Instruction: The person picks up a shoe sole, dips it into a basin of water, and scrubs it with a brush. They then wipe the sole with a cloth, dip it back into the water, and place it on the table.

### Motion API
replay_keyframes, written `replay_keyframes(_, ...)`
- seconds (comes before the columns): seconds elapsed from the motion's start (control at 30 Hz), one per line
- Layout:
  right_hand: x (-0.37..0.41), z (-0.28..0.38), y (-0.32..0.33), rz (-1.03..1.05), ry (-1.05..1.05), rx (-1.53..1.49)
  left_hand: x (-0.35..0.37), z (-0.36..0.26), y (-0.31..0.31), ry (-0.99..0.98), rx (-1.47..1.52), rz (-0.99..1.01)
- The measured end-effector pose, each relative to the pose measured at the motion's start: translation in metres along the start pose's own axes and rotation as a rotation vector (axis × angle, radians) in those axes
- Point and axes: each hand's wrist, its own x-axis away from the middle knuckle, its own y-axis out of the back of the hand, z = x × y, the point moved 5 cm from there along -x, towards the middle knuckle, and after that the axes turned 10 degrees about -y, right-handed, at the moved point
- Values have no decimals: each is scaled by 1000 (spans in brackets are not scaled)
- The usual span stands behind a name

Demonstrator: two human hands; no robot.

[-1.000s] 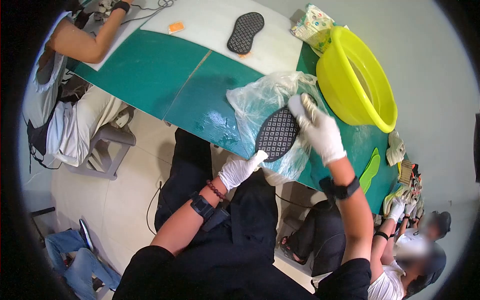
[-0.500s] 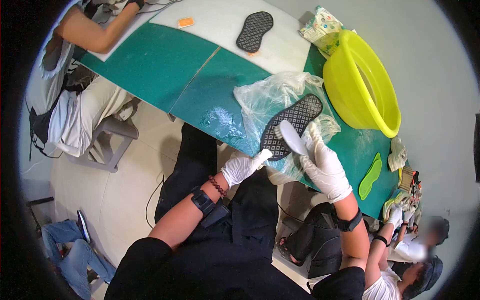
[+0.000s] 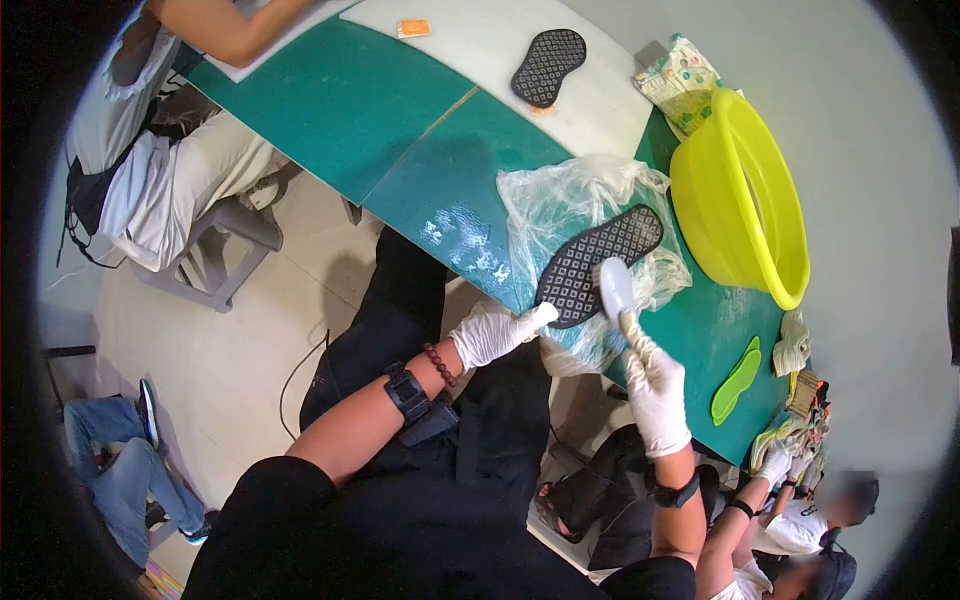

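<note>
A: How many black patterned soles (image 3: 582, 278) (image 3: 548, 68) are seen?
B: 2 are counted.
A: And the wearer's gloved hands (image 3: 495, 335) (image 3: 658, 395)?
B: 2 are shown, and 1 brush (image 3: 617, 288) is counted as well.
A: Are basins numbered too?
B: 1 yellow basin (image 3: 712, 190) is found, with 1 printed packet (image 3: 680, 84) and 1 orange block (image 3: 413, 28).
A: What of green insoles (image 3: 735, 388)?
B: Whether 1 or 2 are shown cannot be told.
A: Beaded bracelets?
B: 1 beaded bracelet (image 3: 440, 364) is seen.
</note>
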Motion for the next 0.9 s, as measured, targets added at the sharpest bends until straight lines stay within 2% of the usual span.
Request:
replay_keyframes(0.07,13,22,-11,68,28,67,-3,-1,1,49,-13,72)
replay_keyframes(0.13,17,39,-23,101,173,234,-4,-5,3,-1,-163,19)
replay_keyframes(0.17,9,39,-19,15,207,363,-4,-6,4,-27,-240,-6)
replay_keyframes(0.2,-3,24,-10,18,92,260,-1,-2,1,-11,-187,1)
replay_keyframes(0.27,-39,7,13,-203,32,332,7,3,-9,21,-74,15)
replay_keyframes(0.3,-37,9,14,-202,62,288,7,3,-9,94,-35,117)
replay_keyframes(0.37,-43,17,14,-201,146,195,-3,-1,-1,21,-46,-66)
replay_keyframes(0.4,-31,18,3,-123,224,201,-4,-3,4,-9,-50,-153)
replay_keyframes(0.43,-19,19,-10,-31,223,219,-3,-4,4,-19,-171,-121)
replay_keyframes(0.47,-12,23,-18,57,223,239,-1,-1,3,12,-157,-91)
replay_keyframes(0.5,-15,32,-13,11,178,428,0,0,2,42,-140,-61)
replay_keyframes(0.53,-30,25,-8,-94,336,397,1,0,-1,71,-118,-30)
replay_keyframes(0.57,-47,11,5,-148,219,295,5,5,-12,6,-50,-187)
replay_keyframes(0.63,-60,11,17,-188,48,173,7,3,-18,-8,-36,-194)
replay_keyframes(0.67,-55,26,12,-130,157,201,7,7,-16,-19,-43,-199)
replay_keyframes(0.7,-41,39,1,-68,267,229,-3,-8,8,40,-137,69)
replay_keyframes(0.73,-24,45,-10,-4,369,258,-2,0,-1,118,-50,171)
replay_keyframes(0.77,-13,38,-20,20,298,377,-2,0,-2,45,-62,68)
replay_keyframes(0.8,-23,29,-14,-18,208,317,-1,0,-2,-27,-73,-38)
replay_keyframes(0.9,-62,12,21,-158,-31,97,3,-3,-1,-69,-10,-187)
